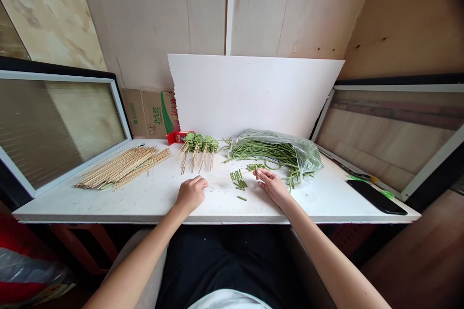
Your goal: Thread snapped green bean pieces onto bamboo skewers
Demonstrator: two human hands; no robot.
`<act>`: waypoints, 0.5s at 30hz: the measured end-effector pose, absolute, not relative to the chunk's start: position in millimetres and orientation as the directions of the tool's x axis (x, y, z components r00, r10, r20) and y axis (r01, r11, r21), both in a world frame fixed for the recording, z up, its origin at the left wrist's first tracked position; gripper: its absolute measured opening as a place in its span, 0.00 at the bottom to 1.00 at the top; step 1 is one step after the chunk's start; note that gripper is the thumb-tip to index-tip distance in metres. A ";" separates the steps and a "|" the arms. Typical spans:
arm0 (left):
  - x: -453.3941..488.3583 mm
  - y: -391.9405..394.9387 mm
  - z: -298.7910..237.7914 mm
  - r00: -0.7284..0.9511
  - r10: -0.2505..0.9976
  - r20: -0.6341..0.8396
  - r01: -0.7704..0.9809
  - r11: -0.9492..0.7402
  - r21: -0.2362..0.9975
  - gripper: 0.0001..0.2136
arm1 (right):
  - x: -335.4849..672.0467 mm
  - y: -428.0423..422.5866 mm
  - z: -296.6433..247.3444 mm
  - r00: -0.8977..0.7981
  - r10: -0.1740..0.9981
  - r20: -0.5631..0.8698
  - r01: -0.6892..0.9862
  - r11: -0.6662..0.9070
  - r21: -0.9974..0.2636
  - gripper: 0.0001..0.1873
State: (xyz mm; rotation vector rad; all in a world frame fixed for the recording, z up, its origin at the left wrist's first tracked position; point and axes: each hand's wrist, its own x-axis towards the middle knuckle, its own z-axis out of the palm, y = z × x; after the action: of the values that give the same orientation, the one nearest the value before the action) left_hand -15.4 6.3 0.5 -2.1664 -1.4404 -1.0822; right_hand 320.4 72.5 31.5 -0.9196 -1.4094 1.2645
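My left hand (pixel 191 194) rests on the white table with its fingers curled closed; whatever it may hold is hidden. To the right, my right hand (pixel 270 184) pinches a thin bamboo skewer (pixel 248 171) between thumb and fingers, pointing left. Short cut pieces of green bean (pixel 237 175) lie in small rows just left of that hand, and more cut pieces (pixel 255 166) show right behind its fingertips. One loose bean piece (pixel 241 198) lies apart, nearer the front edge.
Bare skewers (pixel 119 166) are piled at left. Several bean-loaded skewers (pixel 205 144) lie farther back. A clear plastic bag (pixel 308 147) of long green beans (pixel 266 150) is behind my right hand. A black phone (pixel 377 196) lies at right. Glass-panelled frames flank the table (pixel 217 210).
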 end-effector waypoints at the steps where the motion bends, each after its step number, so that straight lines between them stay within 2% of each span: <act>1: -15.5 6.4 0.4 0.204 0.644 0.737 0.889 -0.438 0.137 0.14 | 320.4 72.5 31.4 -0.222 0.958 0.182 -0.070 0.170 -0.983 0.26; 9: -14.6 5.3 2.4 0.213 0.632 0.745 0.896 -0.431 0.109 0.12 | 320.1 72.2 32.3 -0.221 0.963 0.157 -0.117 0.134 -0.984 0.23; 15: -13.4 5.1 2.9 0.240 0.618 0.749 0.908 -0.415 0.052 0.12 | 321.6 74.1 31.0 -0.195 0.963 0.185 -0.080 0.172 -0.982 0.22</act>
State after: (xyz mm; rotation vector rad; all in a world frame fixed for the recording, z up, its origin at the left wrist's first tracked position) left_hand -13.4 5.1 2.9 -2.1241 -1.4003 -1.0009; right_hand 321.6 74.1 31.0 -0.9262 -1.3887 1.2459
